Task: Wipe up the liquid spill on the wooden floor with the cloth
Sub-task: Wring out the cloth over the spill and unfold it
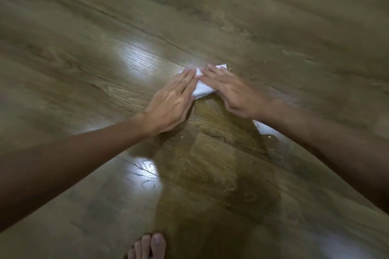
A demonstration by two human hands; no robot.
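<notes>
A small white folded cloth (202,87) lies on the wooden floor (105,27) near the middle of the view. My left hand (172,103) presses flat on its left side with straight fingers. My right hand (233,92) presses flat on its right side, fingers straight and pointing left. Most of the cloth is hidden under the two hands. A thin liquid spill (210,143) spreads over the boards from just below the cloth toward me, with a shiny edge (269,135) under my right forearm.
My bare foot (150,246) stands at the bottom edge, just left of the wet patch. Bright light reflections (136,59) show on the boards to the left. Bare wooden floor extends all round; the frame is motion-blurred.
</notes>
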